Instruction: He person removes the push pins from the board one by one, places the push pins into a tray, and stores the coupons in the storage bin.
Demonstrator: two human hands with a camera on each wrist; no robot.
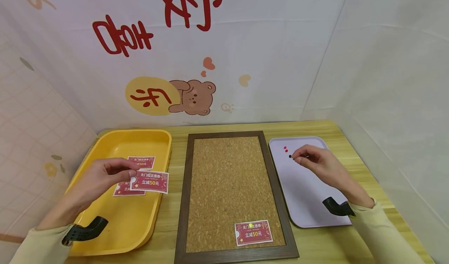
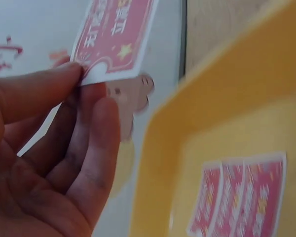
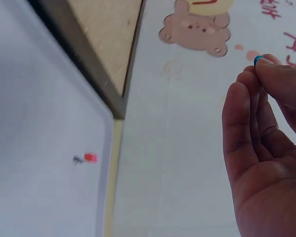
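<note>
My left hand (image 1: 99, 176) pinches one end of a red coupon (image 1: 150, 181) between thumb and fingers, above the right side of the yellow tray (image 1: 112, 233). More red coupons (image 2: 261, 197) lie overlapping inside that tray. Over the lilac tray (image 1: 305, 209), my right hand (image 1: 324, 168) pinches a small blue-headed push pin (image 3: 258, 60); its point is hidden by the fingers. Pink, red (image 3: 90, 157) and black (image 3: 77, 159) pins lie in the lilac tray. Between both trays is a framed cork board (image 1: 228, 182). Near its lower right corner a yellow-green pin (image 1: 250, 225) sits on another coupon (image 1: 253, 234).
The wooden table (image 1: 179, 159) shows between the trays and the board. The board's dark raised frame (image 1: 184, 201) borders the cork. A white printed cloth (image 1: 266, 53) hangs behind, and wall cloths close in both sides.
</note>
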